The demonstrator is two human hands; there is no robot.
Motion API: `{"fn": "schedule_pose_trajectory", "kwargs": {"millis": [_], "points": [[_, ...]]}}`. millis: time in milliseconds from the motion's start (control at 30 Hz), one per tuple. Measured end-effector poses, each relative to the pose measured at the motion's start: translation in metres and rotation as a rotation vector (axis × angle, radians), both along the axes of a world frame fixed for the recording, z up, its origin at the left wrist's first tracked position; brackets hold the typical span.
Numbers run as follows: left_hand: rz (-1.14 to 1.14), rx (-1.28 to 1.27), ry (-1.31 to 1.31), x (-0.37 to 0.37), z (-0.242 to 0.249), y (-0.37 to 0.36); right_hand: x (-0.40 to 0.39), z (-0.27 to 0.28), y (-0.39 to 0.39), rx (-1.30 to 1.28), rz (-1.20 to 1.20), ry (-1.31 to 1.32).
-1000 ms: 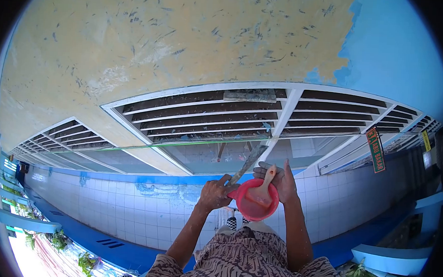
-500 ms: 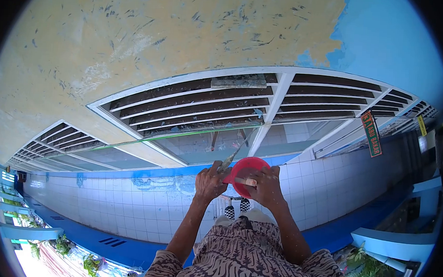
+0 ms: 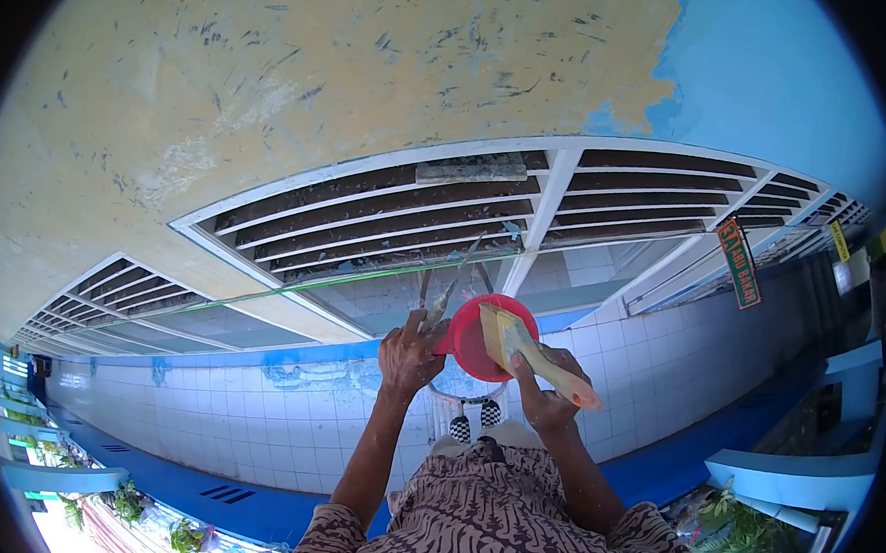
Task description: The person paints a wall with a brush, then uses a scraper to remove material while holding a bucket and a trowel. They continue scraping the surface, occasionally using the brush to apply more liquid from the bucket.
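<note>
My left hand (image 3: pixel 408 361) is closed around the handle of a red plastic dipper (image 3: pixel 467 350). The same hand also holds a narrow, paint-stained scraper (image 3: pixel 444 302), its blade pointing up toward the louvres. In my right hand (image 3: pixel 549 390) is a wide paintbrush (image 3: pixel 505 338) with pale bristles and a light handle. The bristles lie over the dipper's mouth, and the handle end points down to the right. What is inside the dipper cannot be made out.
Ahead is a scraped yellowish wall (image 3: pixel 273 87) beside blue paint (image 3: pixel 774 84). Below it run white louvres (image 3: pixel 467 203), with a block (image 3: pixel 472 168) resting there and a green string (image 3: pixel 292 287) across. A sign (image 3: pixel 738 264) hangs right. My shoes (image 3: pixel 460 430) are high above the tiled floor (image 3: pixel 355 432).
My right hand has lifted and turned the paintbrush, so its bristles now show above the dipper's rim. The dipper and scraper have shifted slightly up and left.
</note>
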State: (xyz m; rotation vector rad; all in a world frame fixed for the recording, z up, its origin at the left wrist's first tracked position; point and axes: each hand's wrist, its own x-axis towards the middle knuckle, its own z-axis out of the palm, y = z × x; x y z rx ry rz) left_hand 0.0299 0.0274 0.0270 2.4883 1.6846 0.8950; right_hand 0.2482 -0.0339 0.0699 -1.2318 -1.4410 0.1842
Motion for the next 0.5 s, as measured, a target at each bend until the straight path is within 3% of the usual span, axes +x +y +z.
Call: {"fn": "schedule_pose_trajectory", "kwargs": {"millis": [500], "points": [[-0.055, 0.01, 0.017, 0.002, -0.001, 0.013, -0.001, -0.001, 0.0, 0.05, -0.074, -0.129]]}}
